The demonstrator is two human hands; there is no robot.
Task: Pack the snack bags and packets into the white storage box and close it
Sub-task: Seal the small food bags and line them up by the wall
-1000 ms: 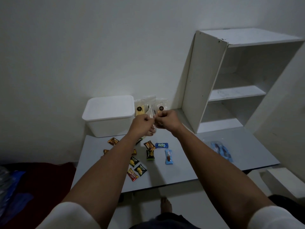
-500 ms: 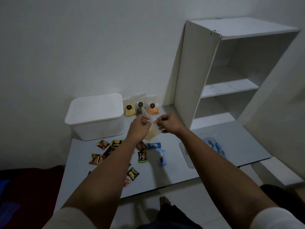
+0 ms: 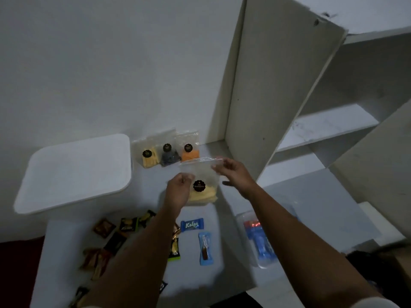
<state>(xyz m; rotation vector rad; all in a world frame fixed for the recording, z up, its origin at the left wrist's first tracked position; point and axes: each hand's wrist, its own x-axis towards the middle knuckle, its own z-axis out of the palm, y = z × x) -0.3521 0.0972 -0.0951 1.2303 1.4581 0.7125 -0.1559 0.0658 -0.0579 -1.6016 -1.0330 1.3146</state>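
Both hands, left (image 3: 178,192) and right (image 3: 233,172), are pinching the bag (image 3: 203,185) with curled fingers; looking light, floppy, slippery; top seal's the best hold.

I see the white storage box (image 3: 73,172) at the back left of the worktop, its flat lid on. Just right of it, three clear snack bags (image 3: 165,148) with dark round labels stand against the wall, showing yellow, dark and orange contents. A fourth clear bag (image 3: 201,183) of pale yellow sticks is held upright above the worktop, pinched at its top strip. Small packets (image 3: 106,241) in brown, black and orange lie scattered at front left; two blue packets (image 3: 199,236) lie near the middle.
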